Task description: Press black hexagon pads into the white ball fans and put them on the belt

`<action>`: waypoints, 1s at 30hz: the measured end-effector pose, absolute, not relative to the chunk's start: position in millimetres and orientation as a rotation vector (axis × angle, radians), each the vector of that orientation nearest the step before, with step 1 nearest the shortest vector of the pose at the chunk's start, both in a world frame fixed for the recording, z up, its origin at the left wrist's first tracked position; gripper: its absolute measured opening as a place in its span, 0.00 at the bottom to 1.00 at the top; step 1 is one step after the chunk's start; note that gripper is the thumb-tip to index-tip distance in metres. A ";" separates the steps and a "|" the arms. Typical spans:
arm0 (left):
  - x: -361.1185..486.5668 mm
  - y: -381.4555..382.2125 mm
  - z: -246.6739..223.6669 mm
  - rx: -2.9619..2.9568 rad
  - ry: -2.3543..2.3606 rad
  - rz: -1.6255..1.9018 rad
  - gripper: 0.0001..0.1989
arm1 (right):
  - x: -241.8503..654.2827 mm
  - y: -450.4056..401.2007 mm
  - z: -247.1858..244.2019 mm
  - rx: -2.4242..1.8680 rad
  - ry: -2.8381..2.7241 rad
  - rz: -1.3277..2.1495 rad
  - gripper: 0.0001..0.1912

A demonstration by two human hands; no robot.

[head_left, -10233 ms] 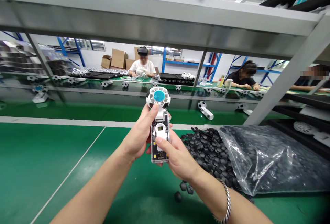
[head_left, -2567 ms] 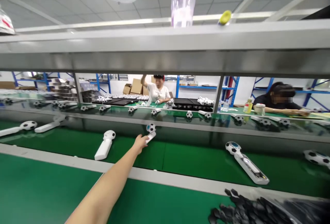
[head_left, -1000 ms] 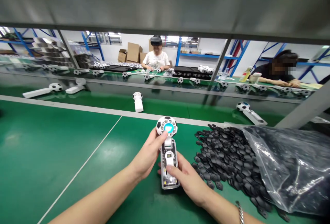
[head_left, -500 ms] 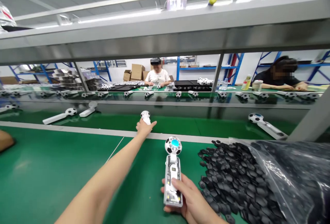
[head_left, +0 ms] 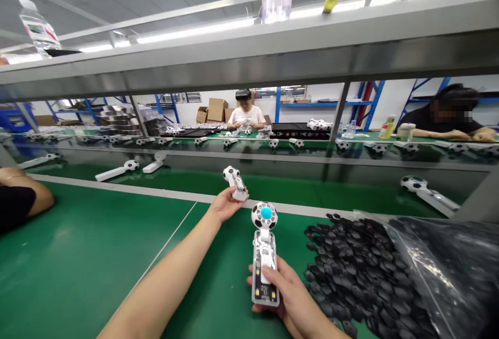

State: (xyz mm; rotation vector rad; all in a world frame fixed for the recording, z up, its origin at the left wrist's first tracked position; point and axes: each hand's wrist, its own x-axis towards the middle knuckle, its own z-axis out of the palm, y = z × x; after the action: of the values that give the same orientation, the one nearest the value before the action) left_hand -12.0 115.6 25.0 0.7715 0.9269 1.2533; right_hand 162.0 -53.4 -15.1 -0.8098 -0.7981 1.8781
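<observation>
My right hand [head_left: 288, 289] is closed around a soccer-ball-headed handheld device [head_left: 265, 256], its thumb pressed on the white middle piece. This device stands nearly upright over the green table, with a clear case showing a dark circuit board and a blue disc on the ball. Ahead and slightly left, my left hand [head_left: 226, 205] grips the lower end of a second soccer-ball-headed device [head_left: 235, 182] above the ledge. That one leans back with its ball away from me, and the fingers under its case are partly hidden.
A pile of black plastic pieces [head_left: 358, 271] spills from a clear bag [head_left: 448, 266] at right. More such devices [head_left: 119, 171] lie on the sunken green strip [head_left: 187, 177] beyond the grey ledge [head_left: 171, 193]. Another person's arm [head_left: 31, 193] rests at left. A shelf [head_left: 234, 53] crosses overhead.
My left hand has lifted the second device from the strip and turned, so its clear case now shows. My right hand still holds its device. The view has swung slightly left.
</observation>
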 end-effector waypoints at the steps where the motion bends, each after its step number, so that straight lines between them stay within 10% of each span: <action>1: -11.9 104.0 22.6 0.756 0.873 1.245 0.09 | 162.8 -54.8 -13.4 -0.811 -0.797 1.872 0.22; 30: -6.3 33.8 -3.8 0.936 0.727 1.023 0.20 | 176.2 -43.4 -2.2 -0.883 -0.778 1.640 0.20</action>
State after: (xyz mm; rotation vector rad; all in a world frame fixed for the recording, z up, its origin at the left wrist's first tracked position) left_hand -6.3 33.8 -3.8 0.9358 0.7273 1.0230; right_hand 176.2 -43.4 -2.2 -0.8828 -0.7782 1.6401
